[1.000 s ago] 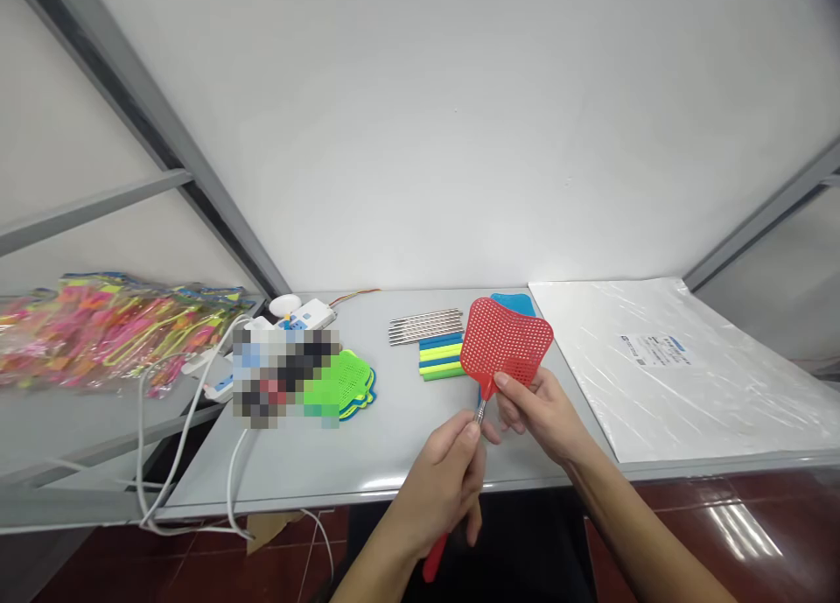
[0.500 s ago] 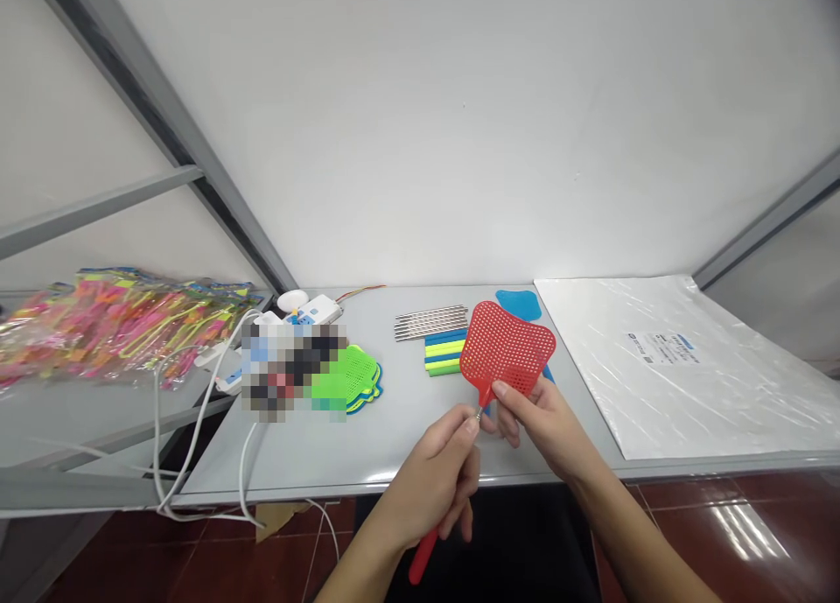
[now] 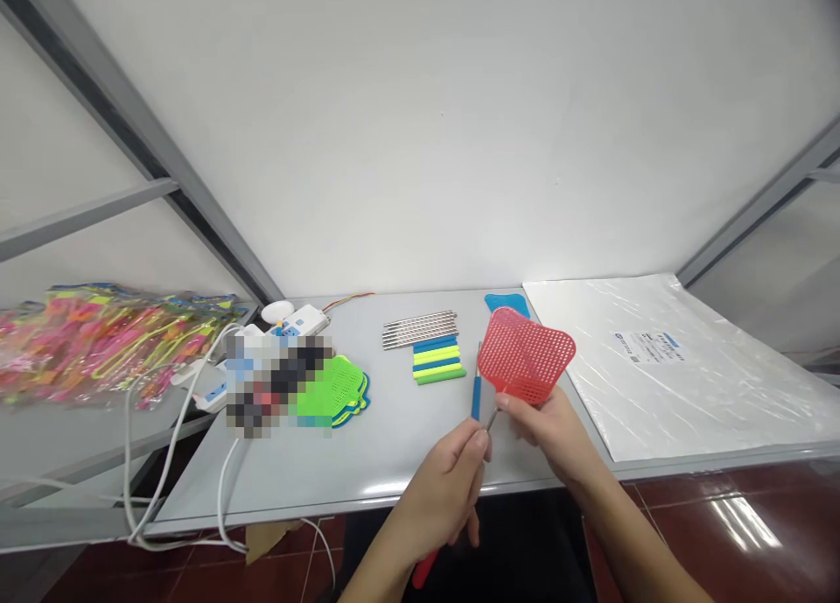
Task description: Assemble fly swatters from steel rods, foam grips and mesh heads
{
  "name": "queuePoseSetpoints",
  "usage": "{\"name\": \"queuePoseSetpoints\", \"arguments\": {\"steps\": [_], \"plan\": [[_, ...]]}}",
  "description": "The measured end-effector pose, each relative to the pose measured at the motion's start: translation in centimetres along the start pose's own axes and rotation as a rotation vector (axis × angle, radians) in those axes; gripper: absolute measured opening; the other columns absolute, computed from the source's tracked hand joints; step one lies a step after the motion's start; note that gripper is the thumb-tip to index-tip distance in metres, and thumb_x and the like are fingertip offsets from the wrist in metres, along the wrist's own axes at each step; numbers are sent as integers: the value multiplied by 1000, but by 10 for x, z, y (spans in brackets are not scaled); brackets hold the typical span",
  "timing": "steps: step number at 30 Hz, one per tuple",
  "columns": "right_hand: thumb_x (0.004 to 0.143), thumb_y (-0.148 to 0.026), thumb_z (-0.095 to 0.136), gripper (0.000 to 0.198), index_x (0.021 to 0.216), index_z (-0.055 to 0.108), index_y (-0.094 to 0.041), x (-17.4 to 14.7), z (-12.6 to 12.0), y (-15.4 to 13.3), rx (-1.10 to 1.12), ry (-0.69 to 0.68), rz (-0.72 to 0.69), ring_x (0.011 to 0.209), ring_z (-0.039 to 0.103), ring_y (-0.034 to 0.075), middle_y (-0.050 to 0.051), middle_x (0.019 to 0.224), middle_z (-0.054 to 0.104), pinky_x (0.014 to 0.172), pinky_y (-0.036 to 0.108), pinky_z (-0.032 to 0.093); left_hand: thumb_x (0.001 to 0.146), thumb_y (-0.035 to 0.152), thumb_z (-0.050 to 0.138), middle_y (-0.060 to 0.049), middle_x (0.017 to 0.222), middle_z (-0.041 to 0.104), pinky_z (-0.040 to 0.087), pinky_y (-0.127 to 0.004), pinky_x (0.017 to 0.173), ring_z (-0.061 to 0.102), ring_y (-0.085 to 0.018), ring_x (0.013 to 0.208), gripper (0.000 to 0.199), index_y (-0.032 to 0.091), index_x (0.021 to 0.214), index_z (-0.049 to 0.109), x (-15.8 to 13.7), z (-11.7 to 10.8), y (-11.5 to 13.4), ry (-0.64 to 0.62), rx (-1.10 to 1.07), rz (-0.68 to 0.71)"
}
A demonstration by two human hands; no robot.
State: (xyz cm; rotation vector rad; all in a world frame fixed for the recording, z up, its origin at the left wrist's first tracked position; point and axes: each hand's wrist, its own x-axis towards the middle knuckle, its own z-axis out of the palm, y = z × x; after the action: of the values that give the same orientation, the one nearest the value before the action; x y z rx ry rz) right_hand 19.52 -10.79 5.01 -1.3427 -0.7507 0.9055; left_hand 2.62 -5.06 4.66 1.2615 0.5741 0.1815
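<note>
Lying well left of the grip are bagged goods (image 3: 118, 349), then stacked swatter heads (image 3: 345, 382); metal rods (image 3: 418, 330) and coloured handles (image 3: 438, 360) sit nearer, just beyond it. The left hand (image 3: 450, 476) clasps the shaft of the red swatter (image 3: 525, 354), whose head tilts up between thumb and fingers of the right hand (image 3: 551, 424). Behind that head rests a blue swatter head (image 3: 508, 305); rightward, a white wrapped sheet (image 3: 682, 402).

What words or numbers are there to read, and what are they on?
Nothing reads clearly.
White label on the wrapped white package: print too small and blurred.
Plastic bags at far left: any print is too blurred.
Red swatter head: no writing visible.
</note>
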Motion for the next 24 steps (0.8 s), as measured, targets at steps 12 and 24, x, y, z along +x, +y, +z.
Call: {"name": "queuePoseSetpoints", "arguments": {"steps": [12,24], "plan": [[88,-45,60,29,78,62,-18,8,6,9,84,41,1,42,38,10,-6,45,43,49,26,37,96,54,31,10,53,39,34,-18,34,34,-9,35,36,23,94,49,2,-5,4,6,161,-57],[80,-43,71,25,78,67,-18,44,-61,-24,266,380,-167,46,27,7,-8,54,31,53,24,41,99,50,28,5,63,44,22,-26,55,41,-14,60,37,23,80,44,-13,-12,21,68,722,-11]]}}
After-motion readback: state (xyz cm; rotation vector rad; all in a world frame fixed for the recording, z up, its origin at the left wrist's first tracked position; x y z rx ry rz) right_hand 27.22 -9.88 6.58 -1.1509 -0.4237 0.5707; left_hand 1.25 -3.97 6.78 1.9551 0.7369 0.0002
